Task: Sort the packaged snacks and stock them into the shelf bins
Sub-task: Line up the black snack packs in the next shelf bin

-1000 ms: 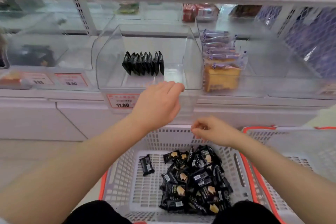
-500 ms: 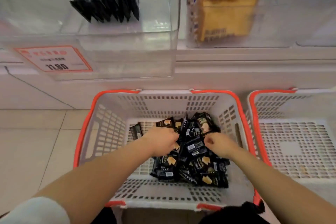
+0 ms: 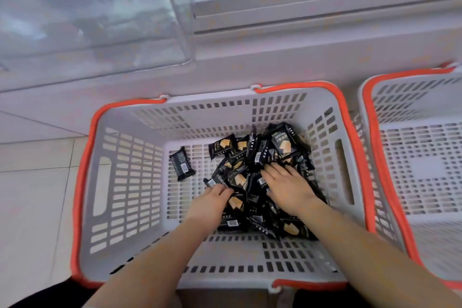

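White slatted basket (image 3: 125, 207), orange-rimmed, on floor below clear shelf bin (image 3: 100, 20) at 11 o'clock. Second basket (image 3: 425, 157) touching at 3 o'clock. Black snack packets (image 3: 252, 175) heaped toward right half of basket floor; bare floor slats open at 9 o'clock. Right hand (image 3: 287, 190) flat on heap, fingers spread and straight. Left hand (image 3: 212, 202) at heap's 8 o'clock edge, fingers curled, pinching a packet. Lone packet (image 3: 182, 164) apart at 10 o'clock.

Basket floor (image 3: 190, 197) lies bare left of the packet heap (image 3: 260, 182), save one stray packet (image 3: 182, 163).
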Demonstrator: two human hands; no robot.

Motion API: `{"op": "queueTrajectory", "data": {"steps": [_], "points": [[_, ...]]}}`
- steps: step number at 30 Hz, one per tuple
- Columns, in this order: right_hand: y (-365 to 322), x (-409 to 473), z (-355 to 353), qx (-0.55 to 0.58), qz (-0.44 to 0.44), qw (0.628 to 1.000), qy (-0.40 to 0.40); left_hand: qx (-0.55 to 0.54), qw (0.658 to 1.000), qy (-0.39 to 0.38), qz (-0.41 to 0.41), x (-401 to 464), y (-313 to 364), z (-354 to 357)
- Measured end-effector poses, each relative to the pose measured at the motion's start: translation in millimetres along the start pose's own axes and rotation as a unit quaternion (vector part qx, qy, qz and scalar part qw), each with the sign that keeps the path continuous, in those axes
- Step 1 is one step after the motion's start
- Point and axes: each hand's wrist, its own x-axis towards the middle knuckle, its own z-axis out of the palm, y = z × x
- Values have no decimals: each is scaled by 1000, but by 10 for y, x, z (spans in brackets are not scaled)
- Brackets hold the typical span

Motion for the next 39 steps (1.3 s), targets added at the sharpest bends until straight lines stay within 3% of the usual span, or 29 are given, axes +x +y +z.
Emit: {"op": "queueTrajectory", "data": {"steps": [6, 8, 10, 11, 12, 13, 14, 15, 16, 17, 18, 20, 22, 23, 24, 27, 29, 32, 34, 39], "points": [[-89, 14, -33, -22, 1, 999, 46, 97, 993, 59, 38, 56, -63, 217], [-114, -45, -118, 59, 10, 996, 71, 108, 991, 72, 40, 102, -56, 223], [-155, -127, -228, 227, 52, 966, 114, 114, 989, 87, 49, 153, -37, 197], [-181, -175, -285, 334, 83, 931, 123, 106, 988, 94, 55, 169, -31, 183], [-209, -228, -330, 459, 119, 872, 122, 87, 989, 102, 60, 173, -28, 168], [-238, -288, -369, 597, 153, 780, 108, 51, 991, 110, 62, 171, -27, 153], [-263, -339, -397, 719, 181, 665, 87, 0, 991, 122, 61, 163, -25, 133], [-278, -383, -407, 800, 196, 562, 69, -61, 987, 136, 57, 152, -14, 103], [-286, -423, -406, 849, 197, 487, 59, -126, 980, 145, 50, 138, 4, 63], [-288, -455, -398, 874, 194, 442, 52, -191, 970, 147, 40, 127, 27, 20], [-294, -478, -393, 887, 190, 419, 47, -255, 955, 147, 30, 118, 50, -23], [-317, -528, -406, 898, 174, 402, 45, -369, 917, 149, 13, 103, 90, -100], [-308, -553, -429, 893, 158, 417, 54, -456, 882, 115, 1, 95, 111, -169], [-289, -566, -442, 875, 153, 454, 62, -486, 869, 87, -4, 95, 114, -196], [-262, -575, -453, 838, 149, 520, 72, -501, 863, 64, -4, 91, 118, -228], [-161, -580, -493, 624, 118, 763, 118, -484, 875, 30, 12, 65, 123, -306], [-135, -543, -502, 526, 87, 837, 123, -471, 882, -5, 22, 45, 121, -328], [-177, -444, -450, 463, 80, 878, 92, -499, 865, -38, 35, 23, 127, -356], [-192, -379, -409, 453, 87, 884, 72, -533, 844, -39, 36, 31, 138, -380], [-271, -306, -383, 604, 99, 791, 6, -609, 792, 12, -31, 65, 65, -417]]}}
